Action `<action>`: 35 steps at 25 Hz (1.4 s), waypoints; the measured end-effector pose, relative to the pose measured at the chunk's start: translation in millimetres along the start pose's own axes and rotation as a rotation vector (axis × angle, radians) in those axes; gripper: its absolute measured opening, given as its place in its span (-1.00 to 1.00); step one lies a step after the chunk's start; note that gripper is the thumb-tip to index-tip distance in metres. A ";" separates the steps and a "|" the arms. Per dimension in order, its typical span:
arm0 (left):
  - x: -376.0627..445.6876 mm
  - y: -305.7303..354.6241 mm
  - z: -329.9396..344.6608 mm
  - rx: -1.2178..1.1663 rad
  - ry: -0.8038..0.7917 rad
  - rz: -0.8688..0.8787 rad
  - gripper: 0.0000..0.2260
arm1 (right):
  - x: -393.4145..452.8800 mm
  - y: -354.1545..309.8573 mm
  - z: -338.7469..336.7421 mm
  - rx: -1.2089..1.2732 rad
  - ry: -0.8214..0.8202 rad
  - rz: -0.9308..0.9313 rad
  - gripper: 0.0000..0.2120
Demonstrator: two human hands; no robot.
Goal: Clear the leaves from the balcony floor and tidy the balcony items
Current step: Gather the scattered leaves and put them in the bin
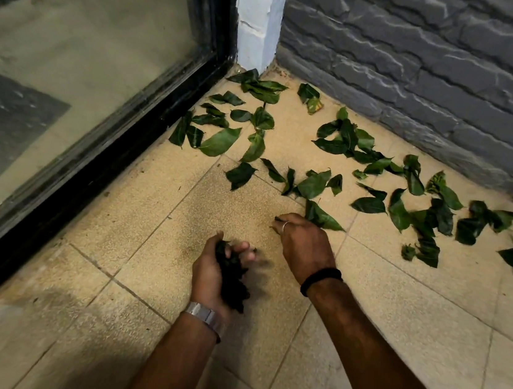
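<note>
The person crouches over the tiled floor [136, 218] of the balcony, near the corner where the glass door [69, 74] meets the grey stone wall [425, 69]. The left hand [216, 270] has its fingers curled around a dark bunch of leaves [232, 278], already collected and held just above the floor. The right hand [302, 243] reaches forward with the fingers bent down to the tiles, and a small dark piece shows at its fingertips; it seems to pinch a leaf scrap there, but this part is too small to be sure. One green leaf [322, 217] lies just beside this hand. The work looks to be at an early stage: one handful is gathered and the tiles close to the person are mostly bare, but many loose leaves [365, 162] are scattered from the corner along the wall to the right edge of the view. A rough count gives about fifty on the floor; several overlap, so the exact number cannot be told. There are two hands, one bunch, one glass door. No bin or bag for the leaves is visible, and no other balcony items can be seen clearly.
</note>
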State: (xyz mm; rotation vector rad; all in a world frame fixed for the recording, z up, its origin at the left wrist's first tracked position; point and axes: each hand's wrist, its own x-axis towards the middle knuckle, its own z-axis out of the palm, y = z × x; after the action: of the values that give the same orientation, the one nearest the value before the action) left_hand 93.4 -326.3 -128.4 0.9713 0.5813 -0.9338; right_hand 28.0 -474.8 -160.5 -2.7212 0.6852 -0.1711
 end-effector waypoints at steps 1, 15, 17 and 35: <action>1.2 2.5 -1.5 -0.082 -0.052 -0.048 -0.64 | -2.5 -4.7 -8.2 0.116 0.046 0.044 -0.77; 1.1 -0.4 12.1 -0.231 -0.194 -0.085 -0.68 | -90.3 -103.5 -23.6 0.227 0.133 0.001 -0.60; 4.7 1.1 11.2 -0.165 -0.136 -0.052 -0.70 | -100.1 -111.1 -34.5 0.187 0.067 -0.036 -0.54; 17.0 -2.9 -6.8 -0.149 -0.003 -0.047 -0.66 | -21.8 46.1 -16.7 -0.099 0.075 0.202 -0.76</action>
State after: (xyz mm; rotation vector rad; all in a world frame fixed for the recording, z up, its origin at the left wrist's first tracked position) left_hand 99.1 -327.8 -145.9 0.8255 0.6641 -0.9199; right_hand -14.5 -507.4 -161.4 -2.7273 1.0086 -0.1960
